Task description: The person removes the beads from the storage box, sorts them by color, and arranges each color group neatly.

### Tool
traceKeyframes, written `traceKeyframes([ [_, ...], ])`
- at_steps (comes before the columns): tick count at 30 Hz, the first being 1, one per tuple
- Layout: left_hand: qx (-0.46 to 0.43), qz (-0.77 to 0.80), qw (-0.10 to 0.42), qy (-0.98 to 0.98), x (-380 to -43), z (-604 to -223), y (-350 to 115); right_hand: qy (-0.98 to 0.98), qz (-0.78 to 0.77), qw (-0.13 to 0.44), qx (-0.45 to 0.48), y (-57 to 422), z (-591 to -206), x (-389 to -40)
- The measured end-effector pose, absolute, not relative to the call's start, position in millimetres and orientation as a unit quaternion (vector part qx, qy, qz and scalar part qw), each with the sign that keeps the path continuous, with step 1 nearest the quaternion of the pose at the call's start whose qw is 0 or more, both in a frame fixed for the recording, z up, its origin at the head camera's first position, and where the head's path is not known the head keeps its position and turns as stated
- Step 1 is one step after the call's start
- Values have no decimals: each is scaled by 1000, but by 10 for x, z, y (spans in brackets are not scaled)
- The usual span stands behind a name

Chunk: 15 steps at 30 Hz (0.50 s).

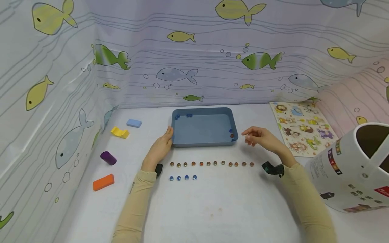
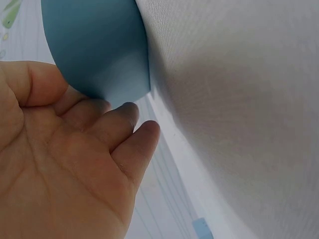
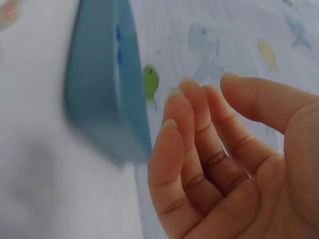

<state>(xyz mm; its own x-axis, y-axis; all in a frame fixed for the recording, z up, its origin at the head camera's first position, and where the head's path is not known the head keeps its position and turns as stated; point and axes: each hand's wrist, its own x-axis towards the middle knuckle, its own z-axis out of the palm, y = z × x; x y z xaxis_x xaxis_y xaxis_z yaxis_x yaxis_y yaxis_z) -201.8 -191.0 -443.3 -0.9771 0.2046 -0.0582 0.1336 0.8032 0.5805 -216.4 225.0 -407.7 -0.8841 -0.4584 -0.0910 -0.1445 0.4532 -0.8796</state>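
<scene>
The shallow blue-grey rectangular tray (image 1: 202, 131) is placed between the two hands, its open side turned up and its long axis laid from left to right; its short left wall is touched by the left hand (image 1: 158, 145), whose fingers are stretched along the outside near the front corner, only gently bent and not wrapped round the tray. The right hand (image 1: 264, 137) is held just beside the tray's right front corner, apart from it; its fingers are loosely curled, the thumb is parted from them, and nothing is seen to be held.

Small round blue and brown beads (image 1: 232, 135) are gathered near the tray's right wall, just across it from the right hand; more blue ones are lodged at the back left, beyond the left fingertips. In front of the tray, between the wrists, a straight row of twelve small brownish and orange beads (image 1: 208, 164) is set parallel to the long axis; four small round blue beads (image 1: 186, 177) are lined up nearer the person, by the left wrist.

The tray's back edge is bordered by a fish-printed curtain (image 1: 176, 54); to the right, room is bounded by a flat animal-printed board (image 1: 301, 129); toward the person, white tabletop (image 1: 231, 206) is stretched out between the forearms.
</scene>
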Motion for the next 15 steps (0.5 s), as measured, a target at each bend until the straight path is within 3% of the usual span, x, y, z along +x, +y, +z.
traceKeyframes([
  [5, 89, 301, 55, 948, -2024, -4431, -1930, 819, -493, 185, -230, 1771, -4025, -2391],
  [15, 92, 301, 56, 948, -2025, -4450, -1923, 798, -437, 301, -287, 1043, -4241, -2624],
])
